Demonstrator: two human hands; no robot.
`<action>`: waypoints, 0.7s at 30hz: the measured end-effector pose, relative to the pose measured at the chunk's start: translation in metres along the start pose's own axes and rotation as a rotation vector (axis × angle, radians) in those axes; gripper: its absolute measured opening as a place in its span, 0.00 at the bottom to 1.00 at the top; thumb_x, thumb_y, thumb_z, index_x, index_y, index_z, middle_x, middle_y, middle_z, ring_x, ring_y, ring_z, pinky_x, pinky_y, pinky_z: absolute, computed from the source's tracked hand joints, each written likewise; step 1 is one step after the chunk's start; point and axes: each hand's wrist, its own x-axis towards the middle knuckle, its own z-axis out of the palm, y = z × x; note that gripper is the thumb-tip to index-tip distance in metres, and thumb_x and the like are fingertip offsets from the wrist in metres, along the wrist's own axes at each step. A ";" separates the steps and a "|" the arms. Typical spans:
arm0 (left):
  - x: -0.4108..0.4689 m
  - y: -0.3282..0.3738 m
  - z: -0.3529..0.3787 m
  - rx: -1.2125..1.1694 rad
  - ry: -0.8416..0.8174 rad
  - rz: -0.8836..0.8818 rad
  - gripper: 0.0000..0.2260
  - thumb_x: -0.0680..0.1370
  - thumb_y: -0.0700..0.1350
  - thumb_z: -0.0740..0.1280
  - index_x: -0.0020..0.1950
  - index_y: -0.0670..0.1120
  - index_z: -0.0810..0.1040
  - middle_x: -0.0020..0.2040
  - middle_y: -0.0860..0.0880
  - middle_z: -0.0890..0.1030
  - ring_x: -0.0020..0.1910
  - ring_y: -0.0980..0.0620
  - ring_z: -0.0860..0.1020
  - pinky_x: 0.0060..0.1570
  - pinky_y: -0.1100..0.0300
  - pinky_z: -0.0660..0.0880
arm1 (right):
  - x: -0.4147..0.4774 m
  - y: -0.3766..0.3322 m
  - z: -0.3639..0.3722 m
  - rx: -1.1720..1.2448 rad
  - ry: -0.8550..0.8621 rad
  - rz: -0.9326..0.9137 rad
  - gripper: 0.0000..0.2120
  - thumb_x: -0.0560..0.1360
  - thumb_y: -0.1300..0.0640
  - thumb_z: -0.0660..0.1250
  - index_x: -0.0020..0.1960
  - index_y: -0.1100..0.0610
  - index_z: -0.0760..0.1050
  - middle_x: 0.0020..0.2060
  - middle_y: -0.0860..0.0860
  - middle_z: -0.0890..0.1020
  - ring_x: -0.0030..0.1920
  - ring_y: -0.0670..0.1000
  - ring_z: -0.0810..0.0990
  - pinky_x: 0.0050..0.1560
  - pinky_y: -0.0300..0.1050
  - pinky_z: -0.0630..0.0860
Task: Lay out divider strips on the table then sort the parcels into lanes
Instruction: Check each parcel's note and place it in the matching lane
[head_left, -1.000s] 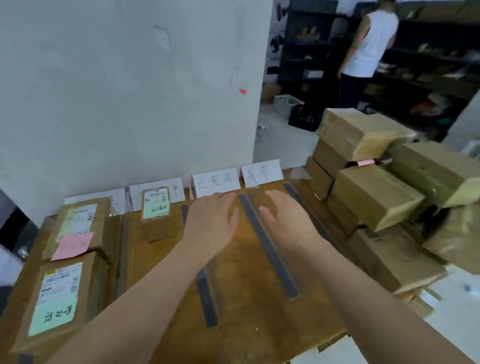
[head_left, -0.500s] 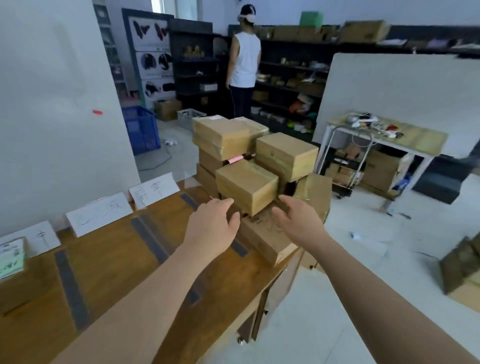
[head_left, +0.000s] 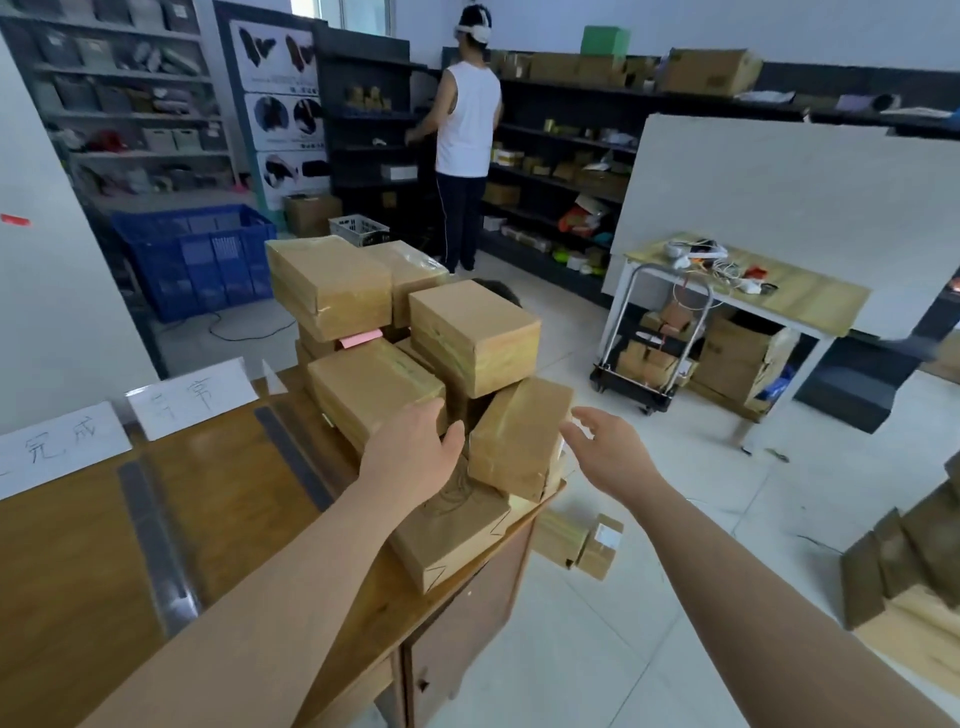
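Observation:
A pile of brown taped parcels stands at the right end of the wooden table (head_left: 223, 499). A tilted parcel (head_left: 519, 434) leans at the pile's front. My left hand (head_left: 415, 452) is open just left of it, over a flat parcel (head_left: 452, 530) at the table's corner. My right hand (head_left: 605, 449) is open just right of the tilted parcel, fingers spread, holding nothing. Two grey divider strips (head_left: 293, 457) (head_left: 153, 540) lie across the tabletop. White paper lane labels (head_left: 192, 397) stand along the table's back edge.
Two small parcels (head_left: 579, 540) lie on the floor beside the table. A person in a white top (head_left: 465, 135) stands at the dark shelves. A blue crate (head_left: 195, 257), a trolley (head_left: 649, 353) under a white table, and more boxes at the right edge (head_left: 904, 582).
My view swung right from the table's lanes to the parcel pile. Both hands moved with it, from over the divider strips to either side of the tilted parcel.

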 end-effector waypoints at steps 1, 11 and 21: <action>0.008 0.003 0.002 -0.007 -0.009 -0.014 0.24 0.82 0.58 0.55 0.76 0.48 0.65 0.72 0.47 0.72 0.70 0.48 0.71 0.66 0.52 0.70 | 0.009 0.002 -0.002 0.003 -0.004 -0.002 0.22 0.81 0.48 0.59 0.72 0.55 0.68 0.68 0.54 0.74 0.65 0.54 0.74 0.60 0.43 0.68; 0.106 0.014 0.007 -0.158 -0.027 -0.158 0.27 0.83 0.58 0.54 0.77 0.44 0.60 0.73 0.43 0.68 0.70 0.45 0.69 0.64 0.50 0.70 | 0.119 -0.020 -0.003 0.066 -0.008 -0.045 0.23 0.82 0.49 0.55 0.74 0.57 0.64 0.71 0.53 0.70 0.70 0.54 0.69 0.69 0.49 0.64; 0.181 0.016 0.028 -0.505 -0.152 -0.387 0.32 0.81 0.62 0.53 0.79 0.44 0.56 0.77 0.44 0.64 0.74 0.43 0.65 0.72 0.48 0.64 | 0.201 -0.032 0.014 0.434 -0.072 0.086 0.19 0.82 0.55 0.53 0.51 0.68 0.76 0.50 0.63 0.80 0.55 0.63 0.77 0.59 0.54 0.73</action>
